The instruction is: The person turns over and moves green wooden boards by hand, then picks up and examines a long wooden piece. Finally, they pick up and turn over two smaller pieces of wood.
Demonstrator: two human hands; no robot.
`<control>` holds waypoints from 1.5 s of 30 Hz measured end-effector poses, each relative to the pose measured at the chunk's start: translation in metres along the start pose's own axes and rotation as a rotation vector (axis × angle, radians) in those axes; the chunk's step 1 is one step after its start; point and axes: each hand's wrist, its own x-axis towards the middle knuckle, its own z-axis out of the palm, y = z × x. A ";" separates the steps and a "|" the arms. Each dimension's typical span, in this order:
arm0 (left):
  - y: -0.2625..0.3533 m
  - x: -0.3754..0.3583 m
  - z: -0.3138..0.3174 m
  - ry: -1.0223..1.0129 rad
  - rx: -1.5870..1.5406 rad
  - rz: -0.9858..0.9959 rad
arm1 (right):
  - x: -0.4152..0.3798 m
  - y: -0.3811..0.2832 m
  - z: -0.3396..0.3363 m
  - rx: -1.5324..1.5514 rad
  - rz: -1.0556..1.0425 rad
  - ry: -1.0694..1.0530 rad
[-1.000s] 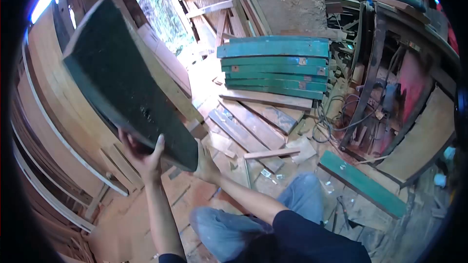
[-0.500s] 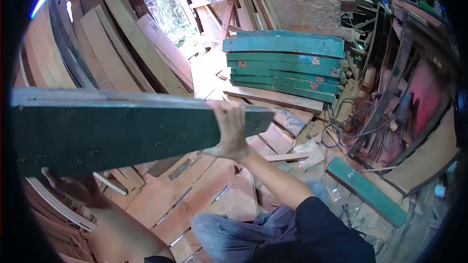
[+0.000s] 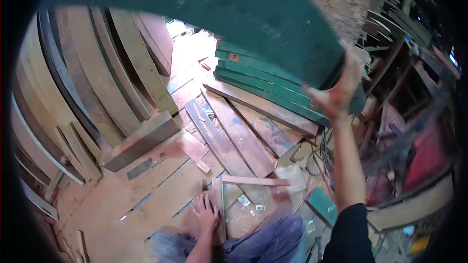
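Note:
A long, thick green-painted plank [image 3: 234, 17] spans the upper part of the view, raised in front of me and slanting down to the right. My right hand [image 3: 339, 92] grips its near right end, thumb at the lower edge and fingers round the end. Low in the middle, my left hand [image 3: 207, 214] is off the plank, fingers stretched out beside a narrow upright-looking strip of wood [image 3: 219, 209]. Behind the plank, a stack of green planks [image 3: 263, 78] is partly hidden by it.
Long boards [image 3: 100, 78] lean along the left, with a short thick beam [image 3: 141, 141] at their foot. Loose planks [image 3: 236, 131] lie on the dusty wooden floor [image 3: 112, 214]. Another green plank [image 3: 322, 206] lies at lower right, near cables [image 3: 317, 158] and piled scrap.
The green plank has risen and swung across to the right, now overlapping the stack. My right hand has shifted right to its end; my left hand has let go and dropped low.

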 end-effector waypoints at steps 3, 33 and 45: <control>0.001 0.015 0.015 0.010 0.138 -0.031 | 0.016 0.069 0.067 -0.085 -0.136 0.030; 0.000 0.031 0.013 -0.119 0.219 -0.047 | 0.005 0.342 0.303 -0.150 0.105 -0.810; -0.002 0.028 0.012 -0.134 0.227 -0.058 | -0.124 0.220 0.254 -0.112 0.158 -0.467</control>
